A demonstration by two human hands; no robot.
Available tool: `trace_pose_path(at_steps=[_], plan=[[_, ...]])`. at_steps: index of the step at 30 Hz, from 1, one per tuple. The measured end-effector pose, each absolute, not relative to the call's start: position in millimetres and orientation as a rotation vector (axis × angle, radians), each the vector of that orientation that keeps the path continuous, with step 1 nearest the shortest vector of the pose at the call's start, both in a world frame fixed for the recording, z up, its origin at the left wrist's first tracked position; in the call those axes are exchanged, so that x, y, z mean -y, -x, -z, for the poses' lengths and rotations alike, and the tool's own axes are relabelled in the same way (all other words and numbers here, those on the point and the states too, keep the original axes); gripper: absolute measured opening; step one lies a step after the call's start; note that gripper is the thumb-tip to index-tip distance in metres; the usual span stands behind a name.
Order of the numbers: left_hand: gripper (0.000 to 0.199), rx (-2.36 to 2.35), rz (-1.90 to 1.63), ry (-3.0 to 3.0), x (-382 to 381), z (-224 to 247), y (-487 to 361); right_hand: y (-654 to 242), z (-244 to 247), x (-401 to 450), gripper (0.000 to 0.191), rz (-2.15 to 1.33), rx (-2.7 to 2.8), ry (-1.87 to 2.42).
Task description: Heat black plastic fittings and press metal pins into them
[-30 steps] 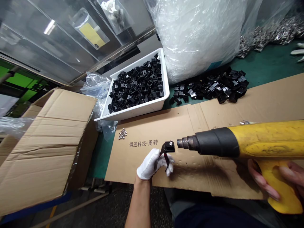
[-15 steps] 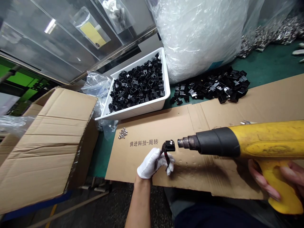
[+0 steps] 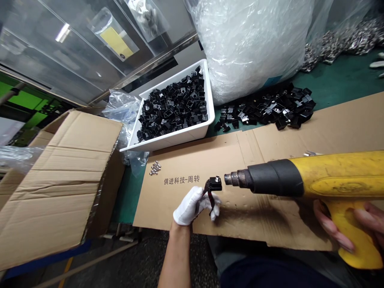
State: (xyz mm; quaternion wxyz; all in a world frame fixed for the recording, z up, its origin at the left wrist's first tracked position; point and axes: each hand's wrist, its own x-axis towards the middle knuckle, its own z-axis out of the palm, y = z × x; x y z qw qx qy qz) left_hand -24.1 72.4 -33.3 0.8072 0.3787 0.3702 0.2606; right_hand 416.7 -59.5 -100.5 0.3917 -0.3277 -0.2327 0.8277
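Only a slight upward drift since the previous frame, in the whole view as much as in the yellow heat gun (image 3: 339, 180) and the small black plastic part (image 3: 215, 184) with its metal stud. Left hand (image 3: 190, 206) in a white cotton glove, fingers (image 3: 214, 215) curled together and clamped around a curved black pliers-like holder (image 3: 209, 196), the part gripped in the holder's tip just above those fingers. Bare right hand (image 3: 351, 228) well to the right of them, fingers (image 3: 328, 228) closed around the gun's yellow grip. Metal nozzle (image 3: 237, 179) just beside the part, right of the gloved fingertips, not touching. Beneath the gloved fingers, a sheet of brown cardboard (image 3: 249, 218), with printed Chinese characters (image 3: 181, 180) left of them and a small heap of metal nuts (image 3: 155, 168) farther left. Beyond the fingers, a white plastic tub (image 3: 177, 138) full of black square parts, a loose pile of black parts (image 3: 267, 110) on a green bench (image 3: 345, 76), and a large bubble-wrap bag (image 3: 249, 48).
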Motion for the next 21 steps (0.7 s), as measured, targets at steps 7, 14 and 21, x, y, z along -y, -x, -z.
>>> trace_pose_path(at_steps=[7, 14, 21], plan=[[0.066, -0.793, -0.558, -0.807, -73.2, 31.6, 23.1, -411.8, 93.1, 58.9, 0.048, -2.071, 0.540, 0.854], [0.070, -0.810, -0.516, -0.819, -73.8, 30.0, 24.4, -412.0, 93.0, 56.2, 0.049, -2.050, 0.613, 0.850], [0.069, -0.815, -0.481, -0.840, -75.2, 26.1, 22.9, -408.8, 97.5, 59.1, 0.047, -1.983, 0.621, 0.821]])
